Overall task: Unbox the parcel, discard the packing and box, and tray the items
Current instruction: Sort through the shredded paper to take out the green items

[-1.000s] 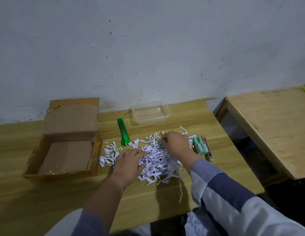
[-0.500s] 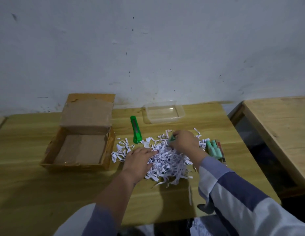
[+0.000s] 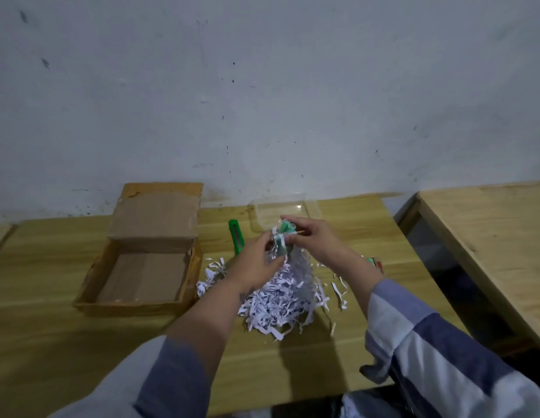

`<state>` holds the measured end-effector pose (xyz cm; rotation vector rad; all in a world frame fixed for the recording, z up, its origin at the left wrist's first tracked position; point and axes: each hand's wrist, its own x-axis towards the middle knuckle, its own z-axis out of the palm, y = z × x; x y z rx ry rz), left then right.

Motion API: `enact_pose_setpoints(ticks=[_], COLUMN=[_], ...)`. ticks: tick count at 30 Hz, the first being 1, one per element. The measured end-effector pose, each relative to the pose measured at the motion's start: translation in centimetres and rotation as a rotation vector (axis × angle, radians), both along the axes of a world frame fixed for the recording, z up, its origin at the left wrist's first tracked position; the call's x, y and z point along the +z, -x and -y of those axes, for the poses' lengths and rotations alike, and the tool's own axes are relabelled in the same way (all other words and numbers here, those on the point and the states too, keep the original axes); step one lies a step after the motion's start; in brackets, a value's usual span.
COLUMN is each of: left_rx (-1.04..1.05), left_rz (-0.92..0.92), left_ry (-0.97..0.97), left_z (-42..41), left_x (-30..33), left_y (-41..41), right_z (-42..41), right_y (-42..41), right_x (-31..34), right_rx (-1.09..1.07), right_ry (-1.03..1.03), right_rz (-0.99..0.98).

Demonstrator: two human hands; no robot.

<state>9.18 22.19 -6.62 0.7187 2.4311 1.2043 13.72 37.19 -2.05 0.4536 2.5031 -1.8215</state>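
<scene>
Head view: right hand (image 3: 318, 242) clasping a green bundle (image 3: 285, 236) lifted above the shreds (image 3: 280, 292), just short of the tray (image 3: 285, 206). Left hand (image 3: 256, 262) plucking at clinging strips, grasping paper. Risk: strips riding into the tray; tugging could scatter shreds off the table (image 3: 66, 342). Box (image 3: 142, 267) emptied, not yet discarded.

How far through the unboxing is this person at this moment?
Done: the cardboard box sits open and emptied. In hand: both hands, left hand and right hand, lift green items tangled in shredded paper. Left: the clear tray holds nothing yet, more items lie on the table, and paper and box remain undiscarded.
</scene>
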Motion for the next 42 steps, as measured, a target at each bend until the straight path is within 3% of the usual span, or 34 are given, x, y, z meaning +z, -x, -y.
enact_pose_setpoints(ticks=[6,12,15,18,21,23,26,29,38,42], left_rx=[0.174,0.267,0.275,0.260,0.251,0.247,0.226,0.216,0.260,0.224], left_rz=[0.000,-0.012,0.000,0.023,0.037,0.034,0.045,0.070,-0.010,-0.061], left_ry=[-0.047,0.041,0.032,0.003,-0.019,-0.031,-0.058,-0.123,-0.172,-0.057], left_z=[0.7,2.6,3.0,2.9,2.3,1.8,1.0,0.9,-1.0,-1.5], left_x=[0.7,0.3,0.2,0.0,0.0,0.1,0.4,0.4,0.5,0.1], left_y=[0.0,0.7,0.5,0.3,-0.1,-0.4,-1.0,-1.3,-1.3,-1.4], right_z=[0.4,0.5,0.3,0.7,1.6,2.1,2.3,1.5,-0.8,-2.9], right_y=[0.2,-0.6,-0.7,-0.3,0.4,0.7,0.9,1.0,-0.6,-1.3], right_x=[-0.9,-2.3,-2.5,-1.8,-0.3,0.4,0.2,-0.8,-0.8,-0.8], right_rx=[-0.113,0.040,0.231,0.088,-0.164,-0.159,-0.085,-0.175,-0.220,-0.308], right_ry=[-0.084,-0.443,-0.646,-0.791,-0.647,-0.511,-0.333,-0.262,-0.239,-0.275], right_rz=[-0.032,0.076,0.249,0.183,-0.034,-0.101,-0.021,-0.020,-0.060,-0.074])
